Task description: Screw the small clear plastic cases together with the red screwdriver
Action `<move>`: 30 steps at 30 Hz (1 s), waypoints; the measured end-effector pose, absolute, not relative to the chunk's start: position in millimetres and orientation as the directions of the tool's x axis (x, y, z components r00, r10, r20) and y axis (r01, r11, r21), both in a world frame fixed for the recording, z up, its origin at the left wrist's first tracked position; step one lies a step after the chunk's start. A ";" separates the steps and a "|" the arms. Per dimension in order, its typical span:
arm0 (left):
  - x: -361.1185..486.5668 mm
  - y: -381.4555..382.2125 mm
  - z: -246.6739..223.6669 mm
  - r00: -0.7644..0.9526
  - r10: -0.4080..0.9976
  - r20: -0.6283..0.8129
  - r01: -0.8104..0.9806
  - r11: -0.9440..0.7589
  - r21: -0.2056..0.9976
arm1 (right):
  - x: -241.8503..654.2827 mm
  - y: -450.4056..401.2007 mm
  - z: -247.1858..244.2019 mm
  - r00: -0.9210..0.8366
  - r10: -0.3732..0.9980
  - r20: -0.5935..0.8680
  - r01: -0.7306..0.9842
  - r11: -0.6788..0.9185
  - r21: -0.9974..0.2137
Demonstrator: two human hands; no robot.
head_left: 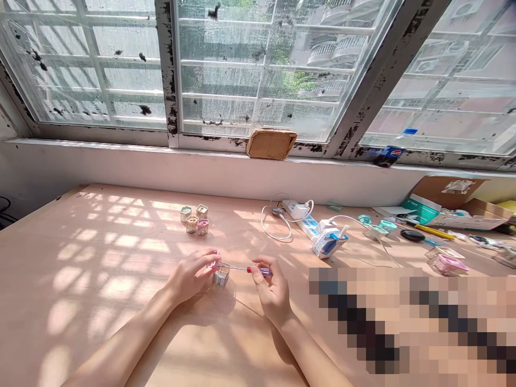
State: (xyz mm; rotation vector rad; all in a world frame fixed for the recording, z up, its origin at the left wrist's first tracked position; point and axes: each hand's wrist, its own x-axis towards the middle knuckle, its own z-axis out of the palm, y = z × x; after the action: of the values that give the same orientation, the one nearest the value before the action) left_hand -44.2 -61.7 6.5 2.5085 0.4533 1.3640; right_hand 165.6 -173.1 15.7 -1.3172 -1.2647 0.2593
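- My left hand [192,277] is closed, fingers curled around a small clear plastic cube [221,275], with a pink piece [213,263] held at the fingertips against the cube's top edge.
- My right hand [272,290] is gripping a small screwdriver [260,271], pinching its purple, see-through handle between thumb and fingers.
- The screwdriver has a red collar, and its thin metal shaft runs level to the cube. The tip reaches the cube, but from this view I cannot tell exactly where it sits.
- The cube sits on the pale wooden table [84,279], between my hands, in dappled window light.
- Ahead of my hands stands a cluster of four small cubes [194,219], with green, tan and pink parts, all close together.
- To the right lie a white power strip [298,216], a looped white cable [276,226] and a blue-and-white milk carton [328,242] on its side.
- Farther right I see teal pieces [374,228], a black oval object [412,235], a yellow pen [435,232], a pink-topped clear box [446,263] and an open cardboard box [459,209].
- The lower right corner is pixelated, so I cannot read it.
- Beyond the table, a cardboard scrap [271,143] and a Pepsi can [389,156] rest along the sill of a stained window [220,70].
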 end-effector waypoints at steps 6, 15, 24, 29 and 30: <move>-43.2 -60.0 1.7 0.515 0.374 0.772 0.137 -0.924 0.356 | 170.3 -172.5 11.4 0.364 0.773 0.519 0.487 0.318 -0.814; -44.2 -59.6 3.4 0.515 0.377 0.770 0.139 -0.923 0.359 | 167.1 -173.6 14.0 0.352 0.750 0.561 0.486 0.366 -0.794; -44.1 -59.5 5.3 0.520 0.385 0.762 0.170 -0.921 0.350 | 166.7 -171.0 14.3 0.372 0.752 0.545 0.498 0.334 -0.800; -45.1 -59.4 6.6 0.525 0.390 0.757 0.165 -0.919 0.359 | 166.1 -171.1 13.6 0.384 0.722 0.575 0.510 0.354 -0.784; -45.3 -59.3 6.7 0.528 0.394 0.752 0.164 -0.916 0.365 | 166.4 -170.9 12.8 0.388 0.717 0.579 0.512 0.354 -0.782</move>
State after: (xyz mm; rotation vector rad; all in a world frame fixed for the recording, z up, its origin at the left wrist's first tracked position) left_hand -45.3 -59.3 6.7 2.5191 0.4696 1.3353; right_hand 166.4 -170.9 12.8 -1.2951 -1.2598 0.1916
